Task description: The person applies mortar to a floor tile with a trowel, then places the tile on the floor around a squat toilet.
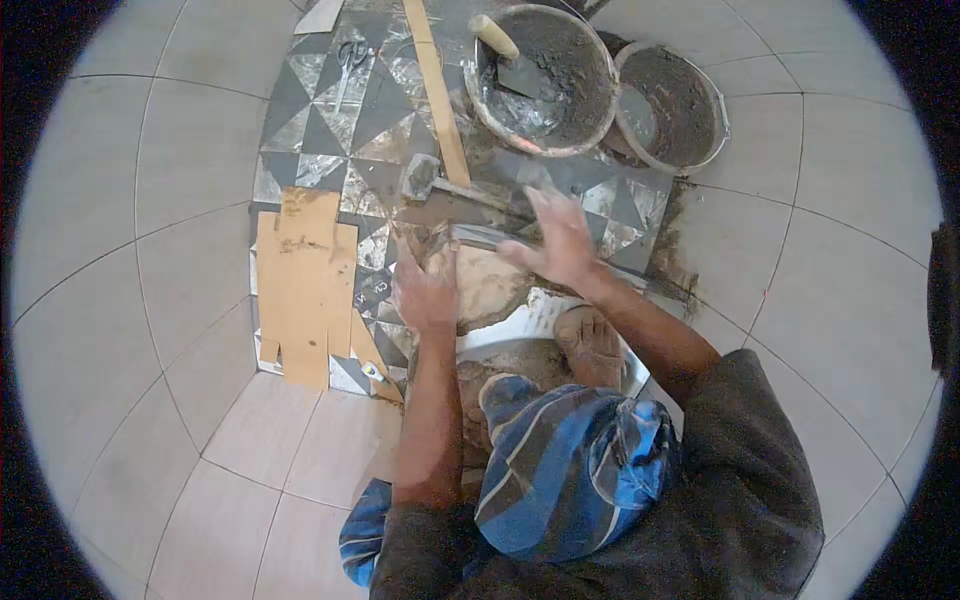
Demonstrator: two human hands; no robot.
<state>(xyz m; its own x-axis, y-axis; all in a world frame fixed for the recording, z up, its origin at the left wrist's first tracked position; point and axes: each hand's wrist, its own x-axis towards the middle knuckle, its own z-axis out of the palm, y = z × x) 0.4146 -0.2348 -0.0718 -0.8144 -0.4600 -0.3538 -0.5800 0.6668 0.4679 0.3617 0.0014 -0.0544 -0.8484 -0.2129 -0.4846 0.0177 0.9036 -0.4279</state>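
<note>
Patterned tiles (pixel 375 137) border the pale slab (pixel 487 287) between your splayed right hand (pixel 565 243) and, apart, your left hand (pixel 427 296), its grip too blurred to tell; careless sweeps could knock the mallet (pixel 421 177) into it.

Patterned floor (pixel 290 133) bears 2 buckets (pixel 610 80), cardboard (pixel 318 290), mallet (pixel 420 178).

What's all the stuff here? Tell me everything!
Buckets: two, grey, top right
Mortar: both buckets, grey
Trowel: one, cream handle, larger bucket
Scissors: one, grey, upper left
Long strip: one, tan, top middle
Mallet: one, grey, beyond hands
Cardboard: overlapping, tan, left
Small tool: one, white-blue, beside cardboard
Patterned tiles: many, grey-white, middle
Plain tiles: many, pale, around
Ridged piece: one, white, by foot
Shirt: one, dark, bottom
Striped trousers: blue, bottom
Foot: one clear, muddy, centre
Left hand, right hand: dusty, centre
</note>
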